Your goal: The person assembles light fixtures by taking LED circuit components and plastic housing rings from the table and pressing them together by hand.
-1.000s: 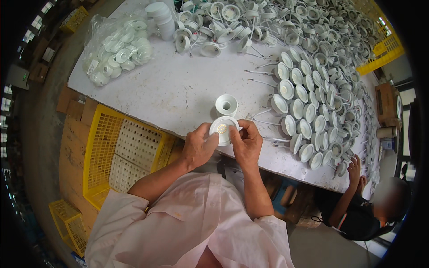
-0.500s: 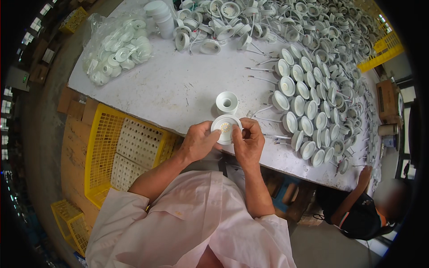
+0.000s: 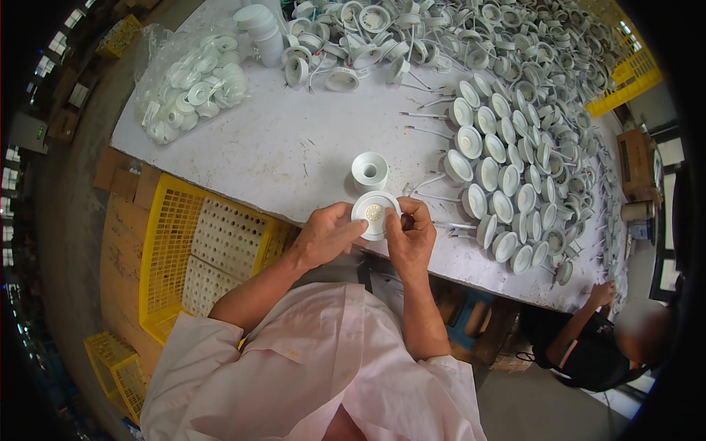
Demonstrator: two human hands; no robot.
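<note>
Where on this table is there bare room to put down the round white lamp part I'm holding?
Bare tabletop lies between the plastic bag of parts on the left, the white ring and the rows of lamp housings on the right. The far edge and whole right side are crowded.

Left hand [image 3: 327, 235] and right hand [image 3: 409, 237] raised together, fingers curled, seemingly pinching, forearms bent inward.
</note>
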